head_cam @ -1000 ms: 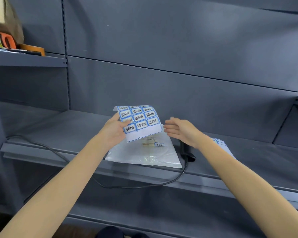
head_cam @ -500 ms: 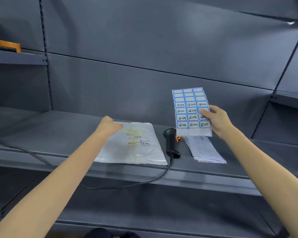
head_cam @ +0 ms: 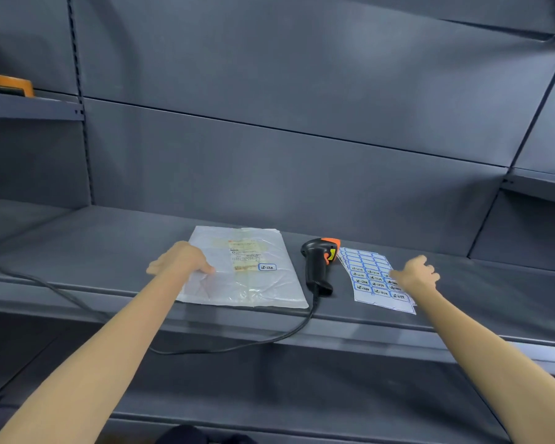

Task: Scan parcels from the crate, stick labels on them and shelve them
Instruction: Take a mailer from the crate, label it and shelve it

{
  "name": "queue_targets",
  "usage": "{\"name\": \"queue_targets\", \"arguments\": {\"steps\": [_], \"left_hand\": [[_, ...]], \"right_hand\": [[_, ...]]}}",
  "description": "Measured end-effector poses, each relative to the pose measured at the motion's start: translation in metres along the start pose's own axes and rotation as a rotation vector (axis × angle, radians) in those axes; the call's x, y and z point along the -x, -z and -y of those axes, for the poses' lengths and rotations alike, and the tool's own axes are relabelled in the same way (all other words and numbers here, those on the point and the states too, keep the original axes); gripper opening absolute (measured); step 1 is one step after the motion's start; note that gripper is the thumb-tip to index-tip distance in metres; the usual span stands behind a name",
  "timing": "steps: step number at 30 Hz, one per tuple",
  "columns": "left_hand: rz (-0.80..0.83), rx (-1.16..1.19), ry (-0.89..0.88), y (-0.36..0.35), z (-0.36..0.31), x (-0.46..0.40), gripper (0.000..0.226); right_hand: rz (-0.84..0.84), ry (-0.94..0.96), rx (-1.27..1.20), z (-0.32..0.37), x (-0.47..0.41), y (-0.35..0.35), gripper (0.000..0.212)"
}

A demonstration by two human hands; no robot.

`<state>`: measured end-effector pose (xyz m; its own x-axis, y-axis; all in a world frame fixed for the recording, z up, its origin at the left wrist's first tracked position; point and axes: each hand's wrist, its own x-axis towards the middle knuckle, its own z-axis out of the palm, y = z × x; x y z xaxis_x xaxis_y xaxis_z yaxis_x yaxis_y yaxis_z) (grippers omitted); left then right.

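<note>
Parcel (head_cam: 242,267), a flat clear-plastic mailer, lies on the grey shelf (head_cam: 93,251) with a shipping slip and a small blue-bordered label (head_cam: 267,267) on its upper face; position unchanged from half a second ago. Left hand (head_cam: 180,261) rests on the parcel's left edge, fingers curled down onto the plastic; whether it pinches the film cannot be told. Label sheet (head_cam: 370,277), held upright in the air in the earlier frame, now lies flat on the stack of sheets at the right of the shelf; right hand (head_cam: 417,274) has come down with it and sits on the sheet's right side, fingers loosely bent; grip cannot be told. Scanner (head_cam: 318,264), black with orange trim, lies between parcel and sheets; its cable (head_cam: 237,346) hangs over the shelf edge.
</note>
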<state>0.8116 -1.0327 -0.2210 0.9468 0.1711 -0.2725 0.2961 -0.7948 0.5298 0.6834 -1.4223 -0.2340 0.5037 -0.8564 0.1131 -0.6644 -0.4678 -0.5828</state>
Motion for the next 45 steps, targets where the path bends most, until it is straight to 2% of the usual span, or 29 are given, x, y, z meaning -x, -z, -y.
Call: {"name": "queue_targets", "arguments": {"steps": [2,5,7,10,13,14,17,19,21,24,26,30,35,39,45], "left_hand": [[0.023,0.045,-0.028,0.002,0.001,-0.003,0.062],[0.064,0.085,-0.036,-0.001,0.003,-0.011,0.08],[0.101,0.119,-0.071,-0.004,0.007,-0.019,0.078],[0.095,0.167,-0.126,-0.004,0.008,-0.016,0.056],[0.027,0.201,-0.187,0.003,0.005,-0.005,0.018],[0.005,0.241,-0.21,0.006,0.006,-0.001,0.018],[-0.004,0.494,-0.282,0.016,0.01,0.009,0.006],[0.073,0.755,-0.284,0.024,0.012,0.02,0.014],[0.176,0.961,-0.241,0.028,0.012,0.028,0.01],[0.193,1.103,-0.23,0.032,0.006,0.036,0.025],[0.176,1.148,-0.238,0.031,-0.001,0.039,0.026],[0.038,0.981,-0.458,0.02,-0.025,0.058,0.023],[0.167,0.959,-0.589,-0.022,-0.062,0.105,0.028],[0.305,0.939,-0.654,-0.063,-0.092,0.14,0.02],[0.541,0.904,-0.742,-0.133,-0.126,0.204,0.02]], "right_hand": [[-0.043,0.002,0.009,0.005,0.004,-0.003,0.059],[-0.073,0.039,0.02,0.014,0.011,-0.005,0.054],[-0.082,0.083,0.025,0.023,0.019,-0.006,0.049],[-0.097,0.159,0.046,0.036,0.029,-0.004,0.044],[-0.116,0.259,0.083,0.047,0.04,0.0,0.042],[-0.125,0.295,0.094,0.05,0.043,0.001,0.041],[-0.139,0.414,0.135,0.052,0.051,0.007,0.044],[-0.135,0.49,0.173,0.05,0.055,0.012,0.047],[-0.144,0.544,0.205,0.047,0.059,0.017,0.047],[-0.18,0.589,0.253,0.04,0.063,0.025,0.049],[-0.211,0.602,0.332,0.03,0.062,0.032,0.052],[-0.224,0.549,0.462,0.002,0.059,0.054,0.062],[-0.25,0.393,0.535,-0.05,0.059,0.097,0.064],[-0.282,0.256,0.564,-0.107,0.065,0.131,0.065],[-0.311,0.077,0.573,-0.198,0.085,0.166,0.065]]}}
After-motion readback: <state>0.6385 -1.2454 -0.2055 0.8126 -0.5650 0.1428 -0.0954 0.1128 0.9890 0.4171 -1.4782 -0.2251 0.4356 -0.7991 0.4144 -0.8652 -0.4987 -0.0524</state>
